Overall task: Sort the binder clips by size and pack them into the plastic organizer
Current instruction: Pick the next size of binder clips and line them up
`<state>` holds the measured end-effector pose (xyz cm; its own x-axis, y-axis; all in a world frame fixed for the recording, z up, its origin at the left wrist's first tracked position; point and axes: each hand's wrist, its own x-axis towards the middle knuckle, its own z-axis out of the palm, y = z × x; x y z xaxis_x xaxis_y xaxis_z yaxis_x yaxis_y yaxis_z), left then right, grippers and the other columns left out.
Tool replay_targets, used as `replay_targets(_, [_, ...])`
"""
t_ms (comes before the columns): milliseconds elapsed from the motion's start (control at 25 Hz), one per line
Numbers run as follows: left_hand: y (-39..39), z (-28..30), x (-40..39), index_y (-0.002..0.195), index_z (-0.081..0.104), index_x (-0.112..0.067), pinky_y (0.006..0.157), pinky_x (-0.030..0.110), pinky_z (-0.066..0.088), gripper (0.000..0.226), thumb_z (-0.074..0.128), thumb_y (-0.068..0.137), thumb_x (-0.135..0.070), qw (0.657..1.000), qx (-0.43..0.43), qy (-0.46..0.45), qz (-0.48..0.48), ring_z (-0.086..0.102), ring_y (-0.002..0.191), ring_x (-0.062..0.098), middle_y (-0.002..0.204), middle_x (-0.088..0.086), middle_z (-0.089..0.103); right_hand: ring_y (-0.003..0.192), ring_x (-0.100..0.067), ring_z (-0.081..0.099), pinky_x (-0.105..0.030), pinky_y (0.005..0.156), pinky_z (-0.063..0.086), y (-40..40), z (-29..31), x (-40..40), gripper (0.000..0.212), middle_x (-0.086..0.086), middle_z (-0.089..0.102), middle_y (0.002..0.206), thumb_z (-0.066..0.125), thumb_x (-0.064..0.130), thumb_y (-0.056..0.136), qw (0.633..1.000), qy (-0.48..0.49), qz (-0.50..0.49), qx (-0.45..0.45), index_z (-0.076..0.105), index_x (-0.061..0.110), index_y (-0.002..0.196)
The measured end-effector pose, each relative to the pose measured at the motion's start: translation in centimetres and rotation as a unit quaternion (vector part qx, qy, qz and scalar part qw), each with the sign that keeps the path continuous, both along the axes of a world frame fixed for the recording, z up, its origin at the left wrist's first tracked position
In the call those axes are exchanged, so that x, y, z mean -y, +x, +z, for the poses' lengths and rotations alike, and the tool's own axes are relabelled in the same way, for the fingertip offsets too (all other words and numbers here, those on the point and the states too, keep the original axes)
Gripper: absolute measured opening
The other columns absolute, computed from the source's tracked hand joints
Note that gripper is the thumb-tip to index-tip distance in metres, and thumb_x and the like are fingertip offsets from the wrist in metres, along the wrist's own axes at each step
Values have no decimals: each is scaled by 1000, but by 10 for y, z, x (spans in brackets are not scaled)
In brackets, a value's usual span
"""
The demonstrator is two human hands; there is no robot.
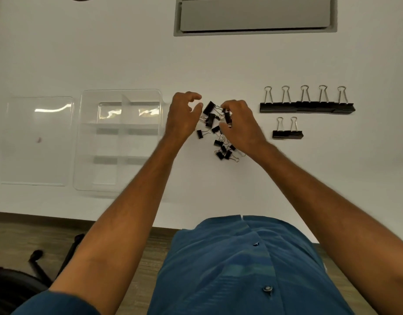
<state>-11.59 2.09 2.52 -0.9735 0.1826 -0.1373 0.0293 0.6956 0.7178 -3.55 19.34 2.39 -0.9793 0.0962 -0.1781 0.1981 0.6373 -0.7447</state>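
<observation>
The person's right hand (238, 126) is curling down over the top of the loose pile of small binder clips (216, 130), fingertips buried among them; whether it is actually pinching one I cannot tell. The left hand (182, 117) is hovering half open at about nine o'clock from the pile, thumb and fingers apart and holding nothing, just beside the nearest clip.

The likely trouble here is tangling: the wire handles are lying hooked through one another, so lifting one clip could be dragging neighbours along and scattering them, or mixing sizes that look close.

From the hands, the heap is spreading toward six o'clock. The row of five large clips (307, 105) is standing at three o'clock, well apart, and the pair of medium clips (287, 133) is sitting just below that row, toward four o'clock. The clear plastic organizer (82, 142) is waiting at nine o'clock, its compartments looking empty, with its lid (19, 142) lying flat just beyond it on the white table (128, 53)
</observation>
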Motion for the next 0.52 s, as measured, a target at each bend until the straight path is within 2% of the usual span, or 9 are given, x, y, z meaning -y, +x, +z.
replay_targets(120, [-22,-12,6,124,61,-20,95,30,49,32,64,92,-27,999,-7,-37,-20,55,108,14,123,4,53,118,-22,48,-35,77,48,-13,2,22,50,-4,48,134,65,24,90,994,103,-17,-22,47,18,136])
replay_targets(160, [-30,-15,9,124,60,-20,96,31,50,33,64,92,-26,998,1,-45,-32,55,108,15,123,5,53,116,-22,49,-34,73,46,-16,0,28,49,-4,49,132,65,24,89,991,129,-18,-27,48,18,135])
replay_targets(240, [-40,-18,11,127,59,-21,92,23,49,36,65,92,-21,994,31,-50,-90,53,102,12,125,5,52,112,-23,51,-32,68,44,-19,-7,39,46,-5,51,126,65,23,89,987,161,-6,-23,50,16,132])
replay_targets(320, [-44,-21,9,133,56,-20,85,9,44,44,68,91,-15,982,55,-52,-174,51,101,10,128,5,51,111,-24,52,-35,69,49,-20,-15,44,46,-7,53,124,66,22,89,983,183,4,-4,52,13,132])
replay_targets(360, [-45,-25,7,136,54,-19,86,9,42,49,69,90,-13,974,58,-56,-210,52,104,11,130,5,50,111,-26,53,-37,69,51,-20,-20,45,46,-9,54,124,67,21,89,981,194,6,5,53,11,132])
replay_targets(480, [-46,-38,3,140,53,-18,100,28,45,55,70,88,-11,962,53,-68,-258,50,118,20,131,9,50,104,-29,56,-40,67,53,-20,-32,46,43,-13,57,121,68,16,88,976,219,13,12,58,7,128])
replay_targets(520, [-46,-40,1,139,54,-17,101,29,44,54,69,88,-10,962,51,-68,-260,50,119,21,130,9,50,101,-29,57,-40,65,53,-21,-34,46,40,-13,58,119,67,14,88,975,223,15,10,59,6,126])
